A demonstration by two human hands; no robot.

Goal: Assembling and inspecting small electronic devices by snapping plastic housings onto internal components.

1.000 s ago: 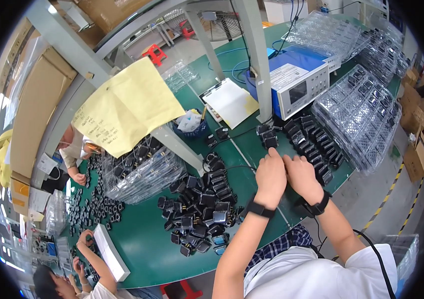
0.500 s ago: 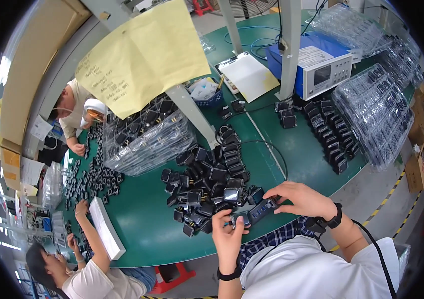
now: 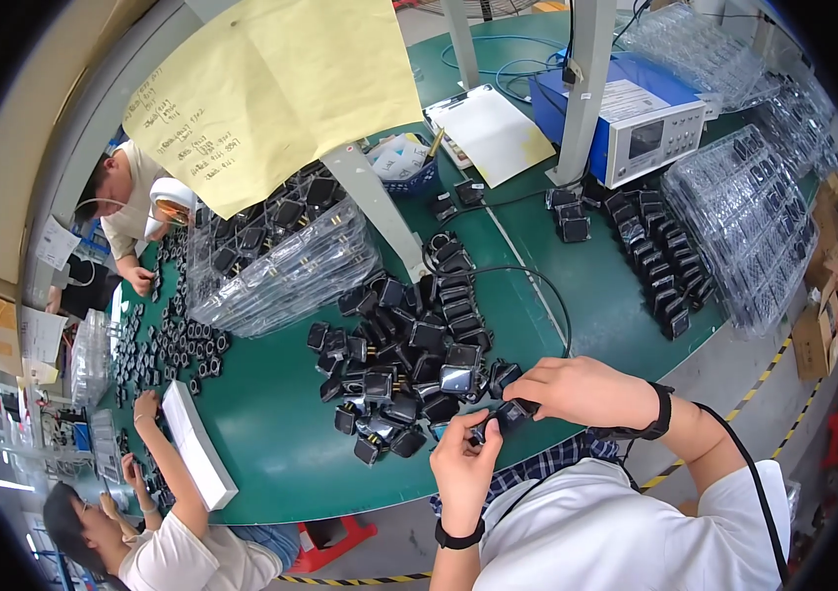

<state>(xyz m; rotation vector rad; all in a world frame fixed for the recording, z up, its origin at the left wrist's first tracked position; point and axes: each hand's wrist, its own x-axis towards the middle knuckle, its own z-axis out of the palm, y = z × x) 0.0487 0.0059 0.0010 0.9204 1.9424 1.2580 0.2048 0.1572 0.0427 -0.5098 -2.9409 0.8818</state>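
Observation:
My left hand (image 3: 465, 458) is closed, its thumb and fingers pinching the near end of a small black block (image 3: 511, 415). My right hand (image 3: 581, 390) bends over the far end of that block, fingers closed and pressed together on it. The fingers hide much of the block, so I cannot tell whether it is one piece or two joined. Both hands are just above the table's near edge. Left of them lies a heap of black plug adapters (image 3: 380, 384), some with brass-coloured prongs. Another black adapter (image 3: 504, 377) sits beside my right fingertips.
A black cable (image 3: 565, 315) loops over the green table (image 3: 311, 473). At the right stand adapter rows (image 3: 650, 256), a blue-cased meter (image 3: 636, 128) and clear trays (image 3: 749, 227). Stacked trays (image 3: 281, 281) are left of a metal post (image 3: 380, 212). Two co-workers handle parts at the left.
My right hand has moved left and down over the block, closer to my left hand, covering its row of blue slots. My left hand has shifted slightly right. The view has shifted a little.

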